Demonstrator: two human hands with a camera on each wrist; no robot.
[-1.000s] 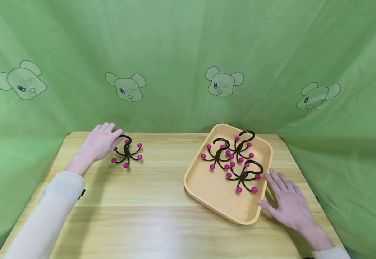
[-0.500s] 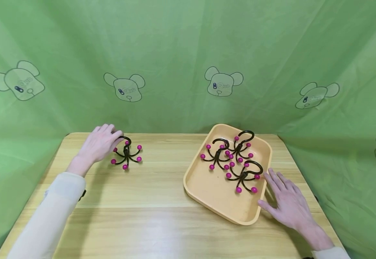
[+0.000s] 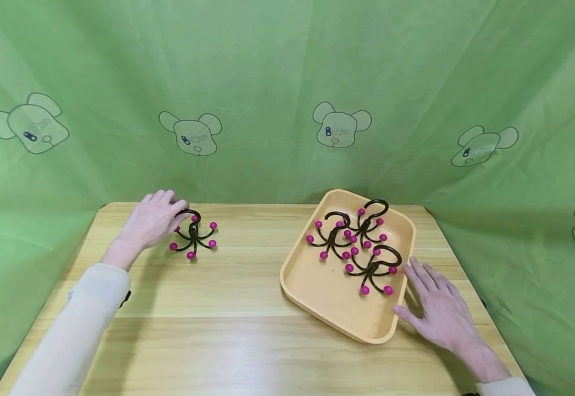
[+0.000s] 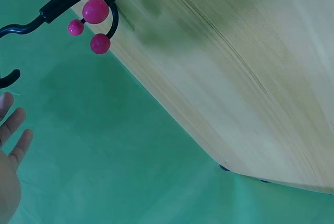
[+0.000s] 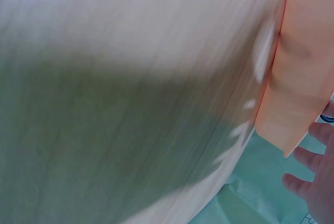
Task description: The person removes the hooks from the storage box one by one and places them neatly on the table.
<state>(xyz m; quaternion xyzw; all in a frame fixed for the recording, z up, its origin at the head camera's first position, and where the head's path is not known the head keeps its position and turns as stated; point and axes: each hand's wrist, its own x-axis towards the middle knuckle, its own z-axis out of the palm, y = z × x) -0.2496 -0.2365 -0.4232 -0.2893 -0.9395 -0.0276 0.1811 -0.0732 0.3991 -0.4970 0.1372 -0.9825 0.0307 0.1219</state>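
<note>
We pinch black hanger (image 3: 193, 235) up top with left hand (image 3: 153, 221), probably handiest grab point. Right hand (image 3: 443, 313) touches tray (image 3: 317, 286) edge, fingers loose, likely steadying it.

By the far left corner of the table (image 3: 238, 286), the left hand (image 3: 153, 220) hides most of its own fingertips by the hook (image 3: 193, 235) from the head view, and the left wrist view cuts that hook off at the top and left edges. The right wrist view crops the tray (image 3: 317, 286) and the right hand (image 3: 443, 316). The curtain's (image 3: 267, 71) lettering (image 3: 341, 131) is too small to read.
</note>
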